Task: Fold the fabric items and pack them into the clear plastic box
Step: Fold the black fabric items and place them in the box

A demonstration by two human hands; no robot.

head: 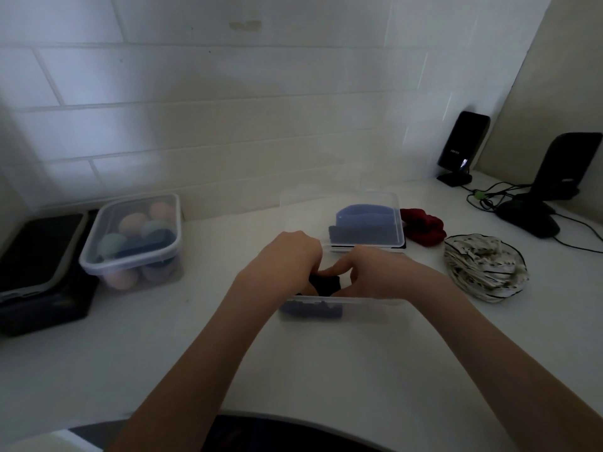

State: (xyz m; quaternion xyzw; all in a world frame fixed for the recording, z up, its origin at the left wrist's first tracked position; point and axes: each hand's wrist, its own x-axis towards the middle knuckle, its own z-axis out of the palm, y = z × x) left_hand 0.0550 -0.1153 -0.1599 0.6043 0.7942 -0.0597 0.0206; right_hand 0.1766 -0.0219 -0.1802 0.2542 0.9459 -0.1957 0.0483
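The clear plastic box point(365, 307) sits at the middle of the white counter, its lid point(339, 203) raised behind it. Both hands reach into the box. My left hand point(290, 259) and my right hand point(375, 272) pinch a dark fabric piece point(324, 284) between them, low inside the box. A folded blue fabric point(365, 226) lies behind the hands, seen through the raised lid. To the right of the box lie a red fabric item point(424, 228) and a white patterned fabric item with dark edging point(486, 267), both loose on the counter.
A lidded clear container of pastel balls point(133, 239) stands at the left, beside a black case point(39, 272). At the back right are a black device on a stand point(463, 145), a second dark stand point(561, 171) and cables point(489, 197). The tiled wall runs close behind.
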